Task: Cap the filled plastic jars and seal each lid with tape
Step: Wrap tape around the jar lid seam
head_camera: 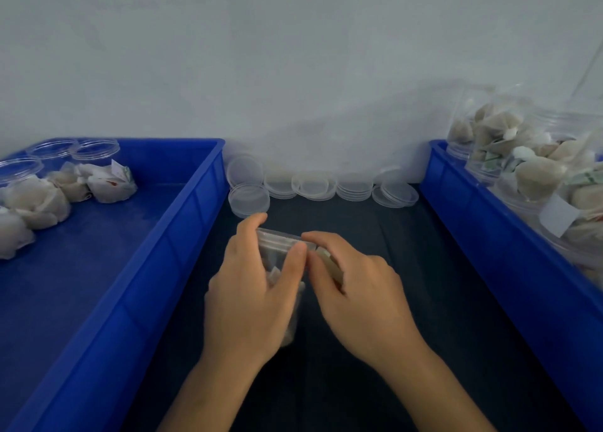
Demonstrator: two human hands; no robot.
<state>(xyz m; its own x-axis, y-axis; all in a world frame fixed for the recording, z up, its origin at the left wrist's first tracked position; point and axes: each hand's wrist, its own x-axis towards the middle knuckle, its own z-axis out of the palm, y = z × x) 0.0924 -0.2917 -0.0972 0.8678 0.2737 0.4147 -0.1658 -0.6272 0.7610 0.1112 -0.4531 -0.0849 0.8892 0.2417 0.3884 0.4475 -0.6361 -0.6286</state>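
My left hand (pixel 251 288) grips a clear plastic jar (pixel 280 245) lying on its side over the dark table, its filling mostly hidden behind my fingers. My right hand (pixel 355 298) holds a roll of tape (pixel 329 265) against the jar's lid end, thumb tip meeting my left thumb. Several clear lids (pixel 313 185) lie in a row along the wall behind the jar.
A blue tray (pixel 169 236) on the left holds open jars (pixel 94 149) and white wrapped packets (pixel 111 183). Another blue tray (pixel 483 236) on the right carries filled jars (pixel 528 167) lying stacked. A dark table strip (pixel 391 285) runs between them.
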